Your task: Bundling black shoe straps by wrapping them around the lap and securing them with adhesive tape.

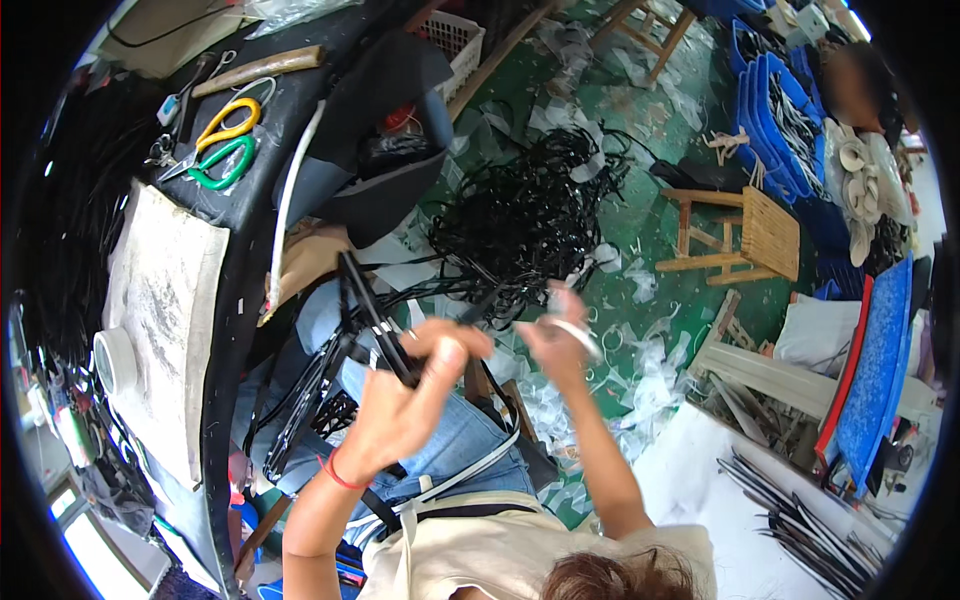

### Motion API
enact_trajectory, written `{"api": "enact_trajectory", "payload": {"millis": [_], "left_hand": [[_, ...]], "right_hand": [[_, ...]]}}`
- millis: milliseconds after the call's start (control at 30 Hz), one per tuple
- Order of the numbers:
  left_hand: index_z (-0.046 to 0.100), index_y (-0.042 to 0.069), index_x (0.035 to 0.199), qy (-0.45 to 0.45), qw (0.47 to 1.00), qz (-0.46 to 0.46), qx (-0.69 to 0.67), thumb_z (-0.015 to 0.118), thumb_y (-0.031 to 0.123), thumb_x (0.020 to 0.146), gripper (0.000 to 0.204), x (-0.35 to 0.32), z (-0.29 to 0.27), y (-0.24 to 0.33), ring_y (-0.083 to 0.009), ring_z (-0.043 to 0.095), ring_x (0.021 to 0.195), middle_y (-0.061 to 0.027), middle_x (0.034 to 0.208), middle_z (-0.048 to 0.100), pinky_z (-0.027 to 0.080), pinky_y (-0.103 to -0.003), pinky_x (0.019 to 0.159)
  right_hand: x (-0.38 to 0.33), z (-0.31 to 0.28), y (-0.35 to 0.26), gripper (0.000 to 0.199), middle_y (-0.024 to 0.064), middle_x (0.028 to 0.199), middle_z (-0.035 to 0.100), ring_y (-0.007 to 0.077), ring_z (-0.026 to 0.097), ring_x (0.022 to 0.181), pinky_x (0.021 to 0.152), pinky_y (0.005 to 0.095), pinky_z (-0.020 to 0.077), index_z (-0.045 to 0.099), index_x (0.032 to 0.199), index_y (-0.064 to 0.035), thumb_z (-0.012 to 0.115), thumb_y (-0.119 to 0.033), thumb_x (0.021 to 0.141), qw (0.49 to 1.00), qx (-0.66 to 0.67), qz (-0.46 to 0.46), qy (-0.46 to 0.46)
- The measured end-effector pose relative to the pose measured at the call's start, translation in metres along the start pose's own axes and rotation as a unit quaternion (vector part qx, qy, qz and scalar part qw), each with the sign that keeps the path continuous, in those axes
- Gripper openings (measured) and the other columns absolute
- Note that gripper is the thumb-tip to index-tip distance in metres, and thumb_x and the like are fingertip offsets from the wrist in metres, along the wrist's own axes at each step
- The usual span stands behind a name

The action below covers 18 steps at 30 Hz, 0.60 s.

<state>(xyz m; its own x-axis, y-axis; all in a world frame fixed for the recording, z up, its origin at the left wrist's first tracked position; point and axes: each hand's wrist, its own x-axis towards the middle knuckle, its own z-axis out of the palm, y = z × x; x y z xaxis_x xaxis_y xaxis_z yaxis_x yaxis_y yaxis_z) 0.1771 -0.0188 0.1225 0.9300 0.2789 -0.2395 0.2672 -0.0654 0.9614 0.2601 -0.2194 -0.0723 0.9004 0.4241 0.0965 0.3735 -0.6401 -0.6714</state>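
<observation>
My left hand (412, 392) is closed around a bundle of flat, glossy black straps (368, 300), whose upper ends stick up past the thumb. More black straps (300, 410) hang beside it over my jeans (445, 450). My right hand (558, 345) is raised to the right of the left one, apart from it and smeared by motion. A narrow white band (580, 338) crosses its fingers; whether they grip it or wear it does not show. Ahead of both hands, a large tangled heap of black straps (525, 215) lies on the green floor.
On the black-covered bench at left lie scissors with yellow and green handles (215, 150), a wooden-handled hammer (258, 70), a pale cloth (160, 310) and a white tape roll (115, 360). Wooden stool (765, 235) and blue crates (765, 120) stand right, near another person. Plastic scraps (640, 390) litter the floor.
</observation>
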Motion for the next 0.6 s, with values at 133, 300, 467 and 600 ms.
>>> {"api": "enact_trajectory", "payload": {"millis": [133,300,467,600], "left_hand": [[0.063,0.005,0.083,-0.055,0.977,0.205,-0.015,0.042,0.025,0.096,0.032,-0.016,-0.011,0.033,-0.0269,0.062,0.082,-0.0108,0.092,0.066,0.047,-0.038,0.076],[0.060,0.006,0.079,0.029,0.970,0.236,-0.047,0.039,0.029,0.097,0.036,-0.025,-0.031,0.032,-0.0282,0.064,0.080,-0.0112,0.087,0.066,0.048,-0.038,0.074],[0.054,0.007,0.070,0.158,0.946,0.275,-0.070,0.037,0.021,0.096,0.035,-0.023,-0.052,0.046,-0.0258,0.063,0.078,-0.0128,0.079,0.065,0.049,-0.037,0.071],[0.058,0.003,0.071,0.059,0.970,0.235,-0.030,0.045,0.016,0.091,0.027,-0.027,-0.051,0.032,-0.0265,0.060,0.082,-0.0111,0.081,0.066,0.046,-0.038,0.079]], "right_hand": [[0.054,0.099,0.031,0.023,0.0043,0.081,0.056,0.0122,0.053,0.064,0.057,0.0250,0.0456,0.042,0.105,-0.0070,0.057,-0.011,0.089,0.893,0.425,0.148,0.005],[0.217,0.030,0.066,0.029,0.0122,0.063,0.050,0.0269,0.050,0.059,0.059,0.0438,0.0388,0.048,0.079,-0.0024,0.048,-0.027,0.094,0.981,-0.060,-0.019,0.184],[0.302,-0.077,-0.046,0.027,0.0048,0.058,0.044,0.0172,0.046,0.054,0.049,0.0357,0.0377,0.046,0.073,-0.0052,0.050,-0.024,0.092,0.936,-0.032,-0.165,0.310],[0.346,-0.124,-0.071,0.020,-0.0003,0.058,0.041,0.0097,0.041,0.047,0.041,0.0273,0.0320,0.042,0.072,-0.0109,0.052,-0.014,0.089,0.856,-0.097,-0.352,0.367]]}}
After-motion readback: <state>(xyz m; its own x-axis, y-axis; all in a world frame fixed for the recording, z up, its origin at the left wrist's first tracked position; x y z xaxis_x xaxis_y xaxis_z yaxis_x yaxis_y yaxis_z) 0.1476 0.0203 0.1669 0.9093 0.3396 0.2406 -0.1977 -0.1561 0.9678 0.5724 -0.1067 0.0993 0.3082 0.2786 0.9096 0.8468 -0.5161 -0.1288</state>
